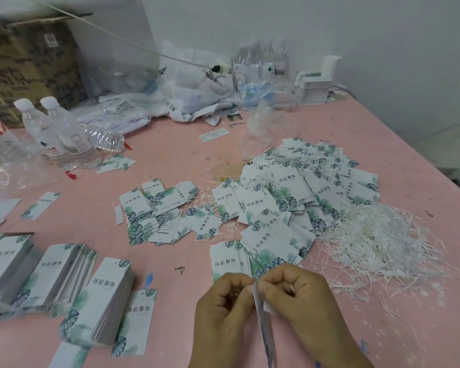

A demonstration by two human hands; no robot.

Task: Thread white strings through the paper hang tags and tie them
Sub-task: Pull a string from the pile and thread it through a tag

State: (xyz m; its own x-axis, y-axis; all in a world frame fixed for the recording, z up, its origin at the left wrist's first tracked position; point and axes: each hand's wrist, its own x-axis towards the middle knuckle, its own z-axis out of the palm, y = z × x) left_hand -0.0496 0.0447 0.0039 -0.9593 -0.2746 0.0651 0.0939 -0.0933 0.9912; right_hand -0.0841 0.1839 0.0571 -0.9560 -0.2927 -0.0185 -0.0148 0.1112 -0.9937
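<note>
Low in the middle of the view, my left hand (223,312) and my right hand (298,301) meet with curled fingers and pinch the top of one paper hang tag (266,330), which hangs edge-on between them. Whether a string passes through it is hidden by my fingers. A tangled heap of white strings (377,240) lies to the right on the pink table (170,155). A large pile of leaf-printed tags with strings (298,197) spreads just beyond my hands. Neat stacks of tags (101,296) stand at the left.
Water bottles (64,134) stand at the far left beside a cardboard box (29,65). Plastic bags (194,83) and more bottles crowd the back by the wall. A small stack of cards (314,88) sits at the back right. The table's right edge slants away.
</note>
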